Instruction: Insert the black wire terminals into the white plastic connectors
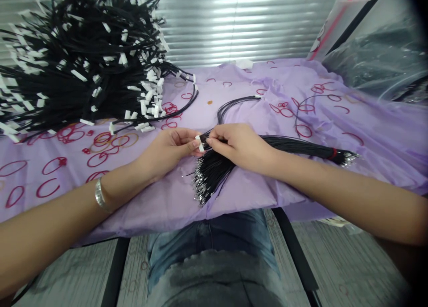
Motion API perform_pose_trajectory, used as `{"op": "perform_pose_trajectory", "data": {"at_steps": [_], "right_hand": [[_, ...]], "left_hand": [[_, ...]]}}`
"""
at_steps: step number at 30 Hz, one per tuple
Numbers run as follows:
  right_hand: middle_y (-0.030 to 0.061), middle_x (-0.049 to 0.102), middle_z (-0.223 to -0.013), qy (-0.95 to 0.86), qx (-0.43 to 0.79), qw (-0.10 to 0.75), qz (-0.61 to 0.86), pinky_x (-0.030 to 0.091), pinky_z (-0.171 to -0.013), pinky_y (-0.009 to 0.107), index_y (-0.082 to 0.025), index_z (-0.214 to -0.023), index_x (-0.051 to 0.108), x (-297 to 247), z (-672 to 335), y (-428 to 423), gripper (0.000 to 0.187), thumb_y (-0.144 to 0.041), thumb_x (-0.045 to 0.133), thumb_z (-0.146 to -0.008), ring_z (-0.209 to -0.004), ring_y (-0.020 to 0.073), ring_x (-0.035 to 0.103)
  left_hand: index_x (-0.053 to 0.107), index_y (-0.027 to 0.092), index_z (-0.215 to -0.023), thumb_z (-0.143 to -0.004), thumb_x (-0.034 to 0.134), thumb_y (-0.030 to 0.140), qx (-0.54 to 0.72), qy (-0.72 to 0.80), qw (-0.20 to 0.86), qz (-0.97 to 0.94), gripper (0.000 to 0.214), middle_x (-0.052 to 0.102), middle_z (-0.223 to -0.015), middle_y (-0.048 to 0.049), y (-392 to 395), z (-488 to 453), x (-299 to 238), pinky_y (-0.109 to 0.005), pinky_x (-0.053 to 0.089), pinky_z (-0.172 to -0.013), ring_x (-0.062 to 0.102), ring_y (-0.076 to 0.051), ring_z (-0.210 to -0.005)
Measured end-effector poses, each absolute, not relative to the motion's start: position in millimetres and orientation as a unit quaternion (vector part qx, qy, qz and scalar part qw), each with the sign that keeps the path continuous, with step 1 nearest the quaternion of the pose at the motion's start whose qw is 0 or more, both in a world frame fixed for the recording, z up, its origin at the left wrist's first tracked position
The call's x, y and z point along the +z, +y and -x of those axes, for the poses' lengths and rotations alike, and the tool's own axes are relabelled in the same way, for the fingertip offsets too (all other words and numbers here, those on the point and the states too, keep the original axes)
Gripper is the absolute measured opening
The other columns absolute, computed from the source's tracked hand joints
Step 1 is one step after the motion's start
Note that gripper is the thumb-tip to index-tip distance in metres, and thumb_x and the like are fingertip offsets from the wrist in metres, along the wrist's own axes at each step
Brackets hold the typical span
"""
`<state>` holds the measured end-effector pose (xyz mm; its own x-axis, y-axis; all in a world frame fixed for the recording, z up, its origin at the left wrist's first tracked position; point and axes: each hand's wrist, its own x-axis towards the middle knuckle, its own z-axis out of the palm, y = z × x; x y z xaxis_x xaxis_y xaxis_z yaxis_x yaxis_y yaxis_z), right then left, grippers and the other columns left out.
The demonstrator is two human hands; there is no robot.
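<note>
My left hand (169, 149) and my right hand (239, 144) meet over the purple cloth (254, 195), both pinched on a small white tag (199, 143) at the end of a black cord. Under my right hand lies a bundle of black cords (214, 173) with metal tips fanned toward me. The bundle's other end is bound with a red tie (332, 154). A silver bracelet (99, 195) is on my left wrist.
A big heap of black cords with white tags (80, 57) fills the back left. A few loose looped cords (234, 104) lie behind my hands. Clear plastic bags (377, 57) sit at the back right. The table's front edge is near my lap.
</note>
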<state>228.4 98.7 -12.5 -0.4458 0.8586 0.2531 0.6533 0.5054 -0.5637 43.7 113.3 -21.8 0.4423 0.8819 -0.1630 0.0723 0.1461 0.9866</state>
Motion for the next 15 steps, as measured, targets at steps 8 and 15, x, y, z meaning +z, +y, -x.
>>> {"op": "perform_pose_trajectory", "data": {"at_steps": [8,15], "right_hand": [[-0.0035,0.047,-0.058,-0.831,0.209,0.263,0.444,0.026,-0.057,0.021,-0.012,-0.069,0.055,-15.2,-229.1,100.9,0.021,-0.021,0.048,-0.086,-0.054,0.0060,0.038],[-0.0025,0.048,-0.060,-0.840,0.191,0.259,0.437,0.026,-0.059,0.022,-0.013,-0.069,0.054,-17.1,-230.0,102.5,0.023,-0.022,0.045,-0.088,-0.056,0.0068,0.038]], "left_hand": [[0.070,0.015,-0.089,-0.071,0.074,0.027,0.318,0.417,0.625,-0.579,0.022,0.072,-0.078,-0.0010,113.2,-44.3,-21.9,-0.016,0.054,-0.072,0.064,-0.007,-0.069],[0.070,0.014,-0.090,-0.073,0.072,0.023,0.317,0.415,0.625,-0.580,0.019,0.072,-0.076,-0.0010,112.3,-44.9,-21.0,-0.014,0.054,-0.070,0.064,-0.006,-0.067]]}}
